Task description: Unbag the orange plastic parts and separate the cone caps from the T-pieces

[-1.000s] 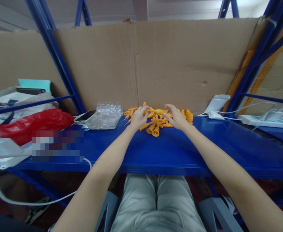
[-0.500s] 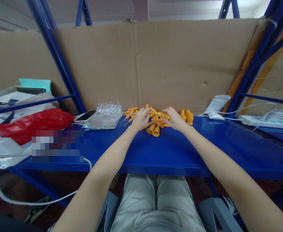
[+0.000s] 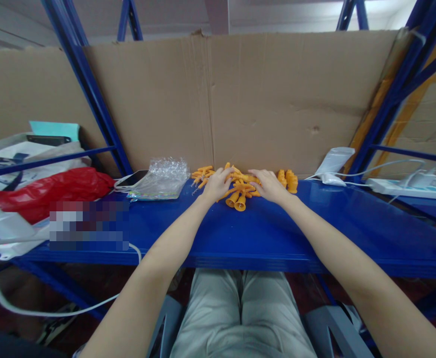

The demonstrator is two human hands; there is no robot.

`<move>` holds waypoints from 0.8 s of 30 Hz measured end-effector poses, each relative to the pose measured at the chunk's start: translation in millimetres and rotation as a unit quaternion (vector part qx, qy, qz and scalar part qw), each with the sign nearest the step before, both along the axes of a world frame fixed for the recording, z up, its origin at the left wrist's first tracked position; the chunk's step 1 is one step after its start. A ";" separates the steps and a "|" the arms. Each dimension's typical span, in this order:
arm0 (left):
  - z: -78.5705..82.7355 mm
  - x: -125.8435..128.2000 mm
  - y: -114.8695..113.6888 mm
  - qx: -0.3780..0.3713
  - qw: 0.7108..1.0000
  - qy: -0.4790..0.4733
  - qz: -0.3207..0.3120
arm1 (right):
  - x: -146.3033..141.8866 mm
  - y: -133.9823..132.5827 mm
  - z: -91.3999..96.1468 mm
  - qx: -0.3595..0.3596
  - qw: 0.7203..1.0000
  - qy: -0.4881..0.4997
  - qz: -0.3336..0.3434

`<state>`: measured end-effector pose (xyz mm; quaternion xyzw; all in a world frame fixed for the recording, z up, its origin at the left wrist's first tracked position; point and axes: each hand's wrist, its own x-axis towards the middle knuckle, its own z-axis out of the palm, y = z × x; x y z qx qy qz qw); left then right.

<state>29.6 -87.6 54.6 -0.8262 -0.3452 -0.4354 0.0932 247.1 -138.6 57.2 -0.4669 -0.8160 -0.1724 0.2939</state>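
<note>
Arms [image 3: 173, 238] outstretched, left hand [image 3: 216, 185] and right hand [image 3: 272, 186] arch over orange pieces [image 3: 241, 190] (fingers' [image 3: 257, 173] hold unclear).

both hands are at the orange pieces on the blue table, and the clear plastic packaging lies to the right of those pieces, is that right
Not quite: in the head view, the clear plastic packaging lies to the left of the orange pieces, not the right. The left hand and right hand are indeed at those pieces on the blue table.

Left grip [image 3: 218, 184], right grip [image 3: 270, 185], orange pieces [image 3: 242, 188] between, blue shelf [image 3: 255, 233]
</note>
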 end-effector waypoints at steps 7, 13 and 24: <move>-2.4 1.4 1.4 -0.006 1.000 0.007 -0.010 | -2.0 -6.9 5.0 0.009 0.999 -0.042 -0.032; -2.5 -2.0 5.5 -0.029 1.000 -0.006 0.010 | -1.5 -13.3 8.0 0.004 0.992 -0.080 -0.099; -3.2 -7.8 13.5 -0.024 0.999 -0.027 0.026 | 31.3 -16.7 30.4 -0.128 0.942 0.031 -0.308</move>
